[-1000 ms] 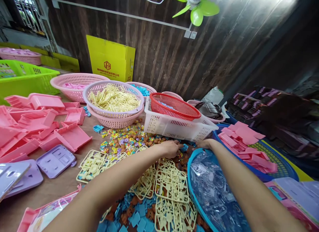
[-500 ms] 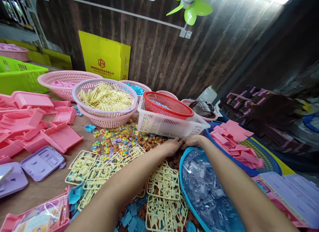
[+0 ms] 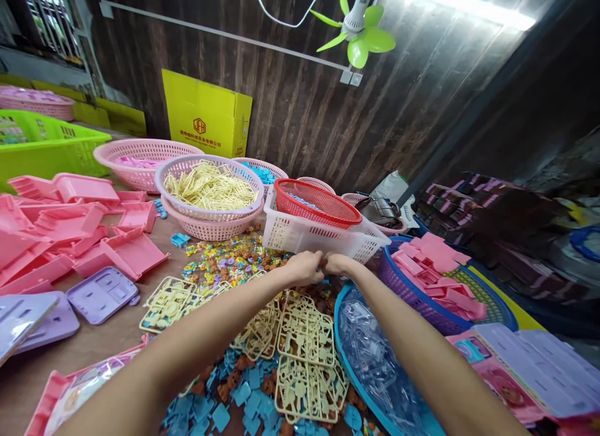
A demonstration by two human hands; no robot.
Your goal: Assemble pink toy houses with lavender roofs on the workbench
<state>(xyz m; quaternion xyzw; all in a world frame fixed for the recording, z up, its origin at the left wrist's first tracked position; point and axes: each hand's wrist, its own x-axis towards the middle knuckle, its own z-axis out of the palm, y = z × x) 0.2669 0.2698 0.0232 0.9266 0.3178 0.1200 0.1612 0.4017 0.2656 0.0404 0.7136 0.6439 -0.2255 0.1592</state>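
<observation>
Both my arms reach out over the table. My left hand (image 3: 304,267) and my right hand (image 3: 338,265) meet at the front of the white basket (image 3: 323,239), fingers curled and almost touching. Whatever they grip is too small or hidden to make out. Below them lie brown bear-like pieces (image 3: 323,292) and cream plastic part frames (image 3: 307,330). A blue basin (image 3: 340,336) of clear plastic parts sits under my right forearm. Small yellow and colourful pieces (image 3: 225,255) spread left of my left hand, and flat blue pieces (image 3: 244,392) lie nearer me.
A red sieve (image 3: 319,202) rests in the white basket. Left of it stands a lilac basket (image 3: 162,180) of cream sticks. Pink trays (image 3: 131,252) and purple panels (image 3: 100,292) cover the left side. At right are a blue basket (image 3: 412,298) of pink parts and lilac-topped boxes (image 3: 539,367).
My hands have lifted from the pieces behind the basin to in front of the white basket, staying close together. The view has shifted slightly, and more blue pieces show at the bottom.
</observation>
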